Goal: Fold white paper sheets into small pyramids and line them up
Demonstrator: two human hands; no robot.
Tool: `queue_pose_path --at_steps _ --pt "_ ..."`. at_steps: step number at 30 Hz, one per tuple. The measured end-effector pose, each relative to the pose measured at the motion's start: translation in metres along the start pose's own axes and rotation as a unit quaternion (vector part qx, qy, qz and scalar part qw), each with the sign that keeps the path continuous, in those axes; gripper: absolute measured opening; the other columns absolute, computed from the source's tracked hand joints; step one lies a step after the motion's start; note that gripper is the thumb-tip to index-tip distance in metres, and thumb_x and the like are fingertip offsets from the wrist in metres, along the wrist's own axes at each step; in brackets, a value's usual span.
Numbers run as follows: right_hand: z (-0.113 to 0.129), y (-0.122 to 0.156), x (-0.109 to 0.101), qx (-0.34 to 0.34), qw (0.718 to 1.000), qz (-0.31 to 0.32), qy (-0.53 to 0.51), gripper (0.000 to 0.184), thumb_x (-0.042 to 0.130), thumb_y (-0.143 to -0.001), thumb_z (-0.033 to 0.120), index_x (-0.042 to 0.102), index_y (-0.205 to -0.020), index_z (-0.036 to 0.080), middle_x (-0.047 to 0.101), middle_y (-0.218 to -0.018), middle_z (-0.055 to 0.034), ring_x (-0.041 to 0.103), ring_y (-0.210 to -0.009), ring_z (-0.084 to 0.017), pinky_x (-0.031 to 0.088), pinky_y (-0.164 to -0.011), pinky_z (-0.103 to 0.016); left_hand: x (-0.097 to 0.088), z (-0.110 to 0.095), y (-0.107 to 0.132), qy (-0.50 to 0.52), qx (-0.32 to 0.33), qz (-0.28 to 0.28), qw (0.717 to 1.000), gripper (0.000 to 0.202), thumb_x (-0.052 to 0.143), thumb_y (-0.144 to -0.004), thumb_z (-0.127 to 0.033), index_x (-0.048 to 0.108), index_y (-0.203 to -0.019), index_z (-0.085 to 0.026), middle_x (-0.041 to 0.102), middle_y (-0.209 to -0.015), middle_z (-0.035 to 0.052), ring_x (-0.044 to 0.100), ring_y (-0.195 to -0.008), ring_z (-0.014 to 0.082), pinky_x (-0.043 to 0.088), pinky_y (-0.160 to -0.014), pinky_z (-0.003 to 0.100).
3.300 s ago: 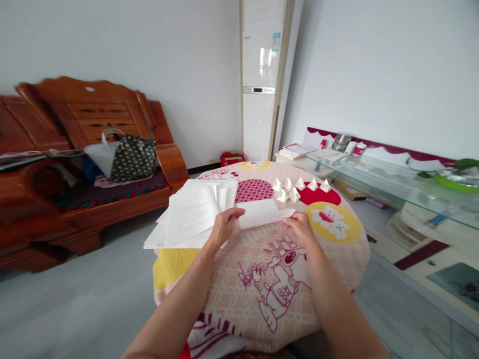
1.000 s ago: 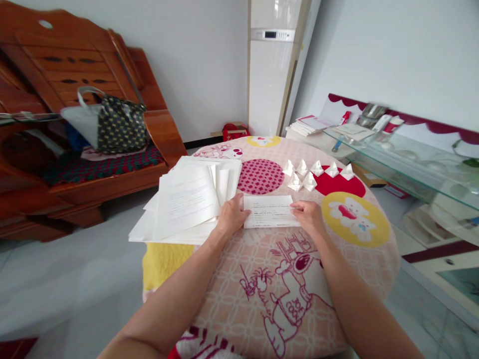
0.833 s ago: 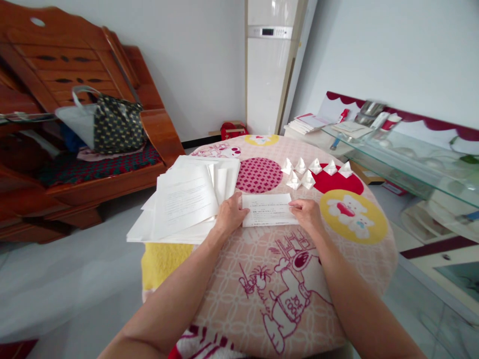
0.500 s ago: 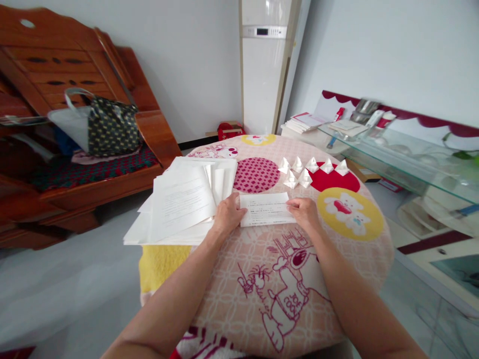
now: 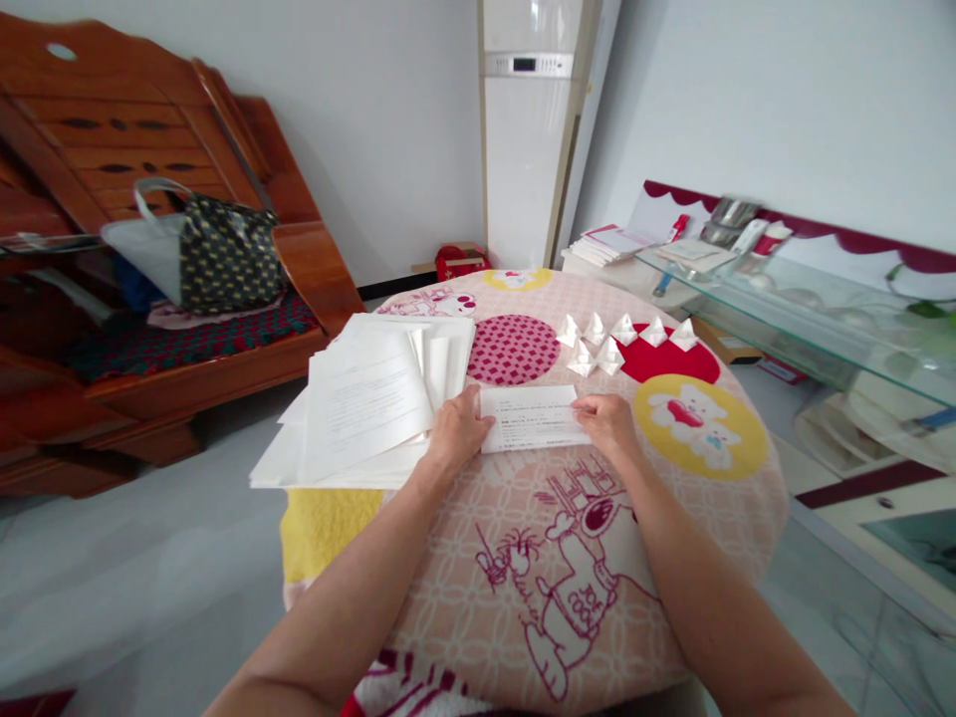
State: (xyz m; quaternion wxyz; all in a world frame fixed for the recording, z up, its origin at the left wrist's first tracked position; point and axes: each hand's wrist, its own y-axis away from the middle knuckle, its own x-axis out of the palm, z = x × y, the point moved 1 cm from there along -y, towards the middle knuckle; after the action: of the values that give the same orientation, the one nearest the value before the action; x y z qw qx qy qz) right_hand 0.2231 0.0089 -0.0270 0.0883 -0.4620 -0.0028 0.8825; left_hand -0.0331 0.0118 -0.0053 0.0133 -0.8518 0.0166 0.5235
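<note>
A folded white sheet of printed paper [image 5: 533, 418] lies flat on the round table with the pink cartoon cloth [image 5: 568, 558]. My left hand [image 5: 458, 430] presses on its left end with fingers curled. At the sheet's right end my right hand [image 5: 608, 423] rests with fingers bent down on the edge. A loose stack of white paper [image 5: 369, 398] lies just left of my left hand, overhanging the table edge. Several small folded paper shapes [image 5: 619, 339] sit beyond the sheet.
A wooden bench [image 5: 149, 299] with a patterned bag [image 5: 224, 254] stands at the left. A tall white air conditioner [image 5: 527, 129] is at the back. A glass shelf [image 5: 807, 309] with books and cups runs along the right.
The sheet, earlier held slightly raised between both hands, now lies flat under them. In the last second the hands hardly moved; only the view shifted a little.
</note>
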Motion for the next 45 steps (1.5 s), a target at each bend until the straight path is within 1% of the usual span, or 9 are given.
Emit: queue_pose_path --at_steps 4,9,12,15,18,24,38,42,45 --pt "0.006 0.0 -0.001 -0.002 0.999 0.005 0.04 0.032 0.062 -0.081 0.017 0.084 -0.104 0.017 0.082 -0.097 -0.0096 0.076 -0.087 -0.024 0.053 -0.078 -0.027 0.001 -0.004 0.005 -0.048 0.039 -0.014 0.998 0.053 0.063 -0.092 -0.02 0.053 -0.144 -0.012 0.072 -0.119 0.0148 0.068 -0.112 0.0279 0.051 -0.102 0.039" --pt "0.01 0.002 -0.003 0.002 0.996 0.012 0.093 0.03 0.063 -0.086 0.02 0.084 -0.107 0.02 0.082 -0.101 -0.0112 0.075 -0.094 -0.026 0.053 -0.079 -0.029 0.007 -0.002 -0.002 0.0 0.18 -0.063 0.982 0.055 0.055 -0.08 0.003 0.064 -0.131 -0.016 0.065 -0.131 0.0133 0.058 -0.126 0.026 0.049 -0.109 0.039" --pt "0.006 0.003 -0.004 -0.005 0.995 0.013 0.1 0.027 0.066 -0.087 0.024 0.084 -0.107 0.024 0.081 -0.104 -0.0095 0.075 -0.097 -0.026 0.053 -0.08 -0.03 0.015 0.004 -0.009 0.071 0.237 0.01 0.969 0.052 0.043 -0.082 0.006 0.069 -0.122 -0.015 0.072 -0.111 0.01 0.067 -0.104 0.0194 0.055 -0.098 0.034" --pt "0.0 0.003 -0.005 -0.021 0.995 0.009 0.096 0.027 0.068 -0.087 0.026 0.084 -0.109 0.026 0.081 -0.105 -0.008 0.074 -0.099 -0.026 0.053 -0.083 -0.03 0.017 0.008 -0.012 0.079 0.239 0.022 0.968 0.044 0.044 -0.084 0.002 0.072 -0.113 -0.016 0.073 -0.11 0.009 0.066 -0.107 0.0194 0.054 -0.101 0.034" --pt "-0.004 0.003 -0.006 -0.029 0.995 0.012 0.099 0.027 0.069 -0.086 0.027 0.083 -0.109 0.027 0.082 -0.105 -0.0071 0.074 -0.099 -0.026 0.053 -0.083 -0.03 0.018 0.004 -0.008 0.048 0.22 0.025 0.974 0.034 0.056 -0.088 -0.009 0.072 -0.117 -0.02 0.07 -0.12 0.0072 0.065 -0.115 0.0207 0.05 -0.108 0.035" --pt "-0.002 0.004 -0.01 -0.03 0.993 0.025 0.114 0.028 0.071 -0.086 0.029 0.083 -0.112 0.026 0.081 -0.106 -0.0084 0.075 -0.099 -0.027 0.053 -0.085 -0.031 0.023 -0.013 0.004 -0.015 0.195 0.014 0.981 0.042 0.073 -0.086 -0.032 0.07 -0.126 -0.019 0.064 -0.131 0.0113 0.06 -0.121 0.0272 0.046 -0.113 0.039" --pt "-0.001 0.009 -0.014 -0.035 0.994 0.033 0.101 0.029 0.072 -0.086 0.028 0.083 -0.112 0.023 0.081 -0.103 -0.0098 0.074 -0.097 -0.026 0.052 -0.083 -0.031 0.021 -0.018 0.013 -0.097 0.231 0.057 0.966 0.057 0.066 -0.092 -0.049 0.058 -0.146 -0.031 0.05 -0.15 0.0112 0.048 -0.13 0.0359 0.041 -0.113 0.048" --pt "0.006 0.008 -0.019 -0.039 0.994 -0.079 0.07 0.023 0.069 -0.083 0.025 0.084 -0.1 0.022 0.081 -0.09 -0.0085 0.073 -0.087 -0.025 0.052 -0.079 -0.032 0.021 -0.019 0.014 -0.108 0.235 0.057 0.964 0.057 0.065 -0.093 -0.05 0.057 -0.147 -0.032 0.049 -0.151 0.0105 0.047 -0.13 0.0355 0.042 -0.113 0.047" --pt "0.023 0.012 -0.015 -0.137 0.978 -0.153 -0.042 0.023 0.061 -0.085 0.02 0.083 -0.095 0.019 0.08 -0.091 -0.0093 0.071 -0.083 -0.022 0.052 -0.078 -0.03 0.021 -0.019 0.015 -0.125 0.232 0.056 0.963 0.057 0.063 -0.094 -0.052 0.056 -0.148 -0.035 0.049 -0.151 0.0089 0.048 -0.13 0.0349 0.044 -0.11 0.048"
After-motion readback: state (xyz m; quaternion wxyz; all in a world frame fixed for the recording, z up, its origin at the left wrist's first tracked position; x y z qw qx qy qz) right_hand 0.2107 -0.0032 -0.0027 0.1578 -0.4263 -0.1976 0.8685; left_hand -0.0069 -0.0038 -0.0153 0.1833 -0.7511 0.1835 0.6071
